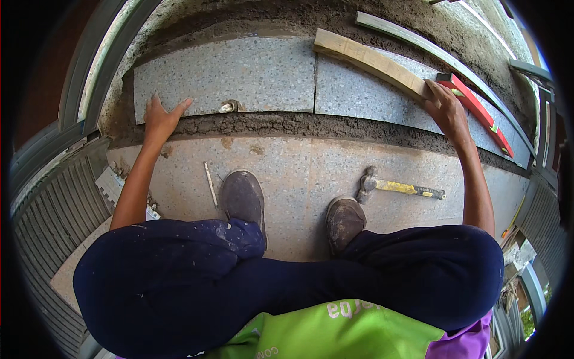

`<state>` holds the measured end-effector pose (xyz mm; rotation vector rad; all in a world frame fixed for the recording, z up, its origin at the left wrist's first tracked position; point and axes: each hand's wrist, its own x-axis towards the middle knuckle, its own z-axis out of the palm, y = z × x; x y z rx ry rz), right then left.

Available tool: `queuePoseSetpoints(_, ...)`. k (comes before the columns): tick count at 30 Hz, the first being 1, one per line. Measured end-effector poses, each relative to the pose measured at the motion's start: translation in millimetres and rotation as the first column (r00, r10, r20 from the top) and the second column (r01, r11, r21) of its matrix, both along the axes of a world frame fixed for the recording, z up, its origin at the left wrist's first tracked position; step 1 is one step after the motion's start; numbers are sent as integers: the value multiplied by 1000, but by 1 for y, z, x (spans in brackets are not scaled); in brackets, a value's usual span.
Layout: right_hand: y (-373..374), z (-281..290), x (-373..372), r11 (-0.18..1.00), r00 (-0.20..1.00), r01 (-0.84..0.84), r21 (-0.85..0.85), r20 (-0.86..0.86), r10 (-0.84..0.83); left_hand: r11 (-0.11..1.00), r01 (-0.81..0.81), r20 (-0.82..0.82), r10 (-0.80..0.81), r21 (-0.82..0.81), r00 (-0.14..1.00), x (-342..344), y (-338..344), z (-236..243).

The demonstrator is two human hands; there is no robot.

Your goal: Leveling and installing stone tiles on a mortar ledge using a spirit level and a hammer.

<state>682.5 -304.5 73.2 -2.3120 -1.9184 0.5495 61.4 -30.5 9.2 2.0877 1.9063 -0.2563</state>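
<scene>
Two grey speckled tiles lie end to end on dark mortar: a left tile (pixel 263 72) and a right tile (pixel 359 93). My left hand (pixel 160 119) rests at the left tile's near left corner, fingers spread and thumb out. A wooden block (pixel 371 60) lies slantwise over the right tile, and my right hand (pixel 445 107) is closed round its near right end. Just beside that hand is a red spirit level (pixel 478 110) on the right end of the tile. A small shiny lump (pixel 229 106) sits on the left tile's near edge; its kind is unclear.
A hammer with a yellow and black handle (pixel 402 187) lies on the lower slab (pixel 293 173), right of my shoes. Left of them is a thin whitish stick (pixel 210 183). A long pale batten (pixel 418 45) runs along the far mortar. Metal frames (pixel 89 84) stand at both sides.
</scene>
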Motion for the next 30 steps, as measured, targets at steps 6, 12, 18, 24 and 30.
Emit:
queuePoseSetpoints(6, 17, -3, -7, 999, 999, -39, 27, -22, 40, 1000, -13, -16, 13, 8, 1000, -1, -1, 1)
queuePoseSetpoints(12, 22, -3, -8, 999, 999, -47, 20, 27, 46, 999, -19, -7, 19, 30, 1000, 4, -3, -2)
queuePoseSetpoints(18, -1, -8, 22, 999, 1000, 21, -27, -5, -21, 987, -127, 55, 122, 101, 991, -15, 12, -8)
queuePoseSetpoints(24, -23, 0, 42, 997, 999, 38, -67, -31, -40, 965, -225, 45, 221, 134, 974, -67, 34, -4)
queuePoseSetpoints(30, -23, 6, 28, 995, 999, -45, -86, -21, 44, 935, -356, 96, 354, -4, 930, -64, 29, 0)
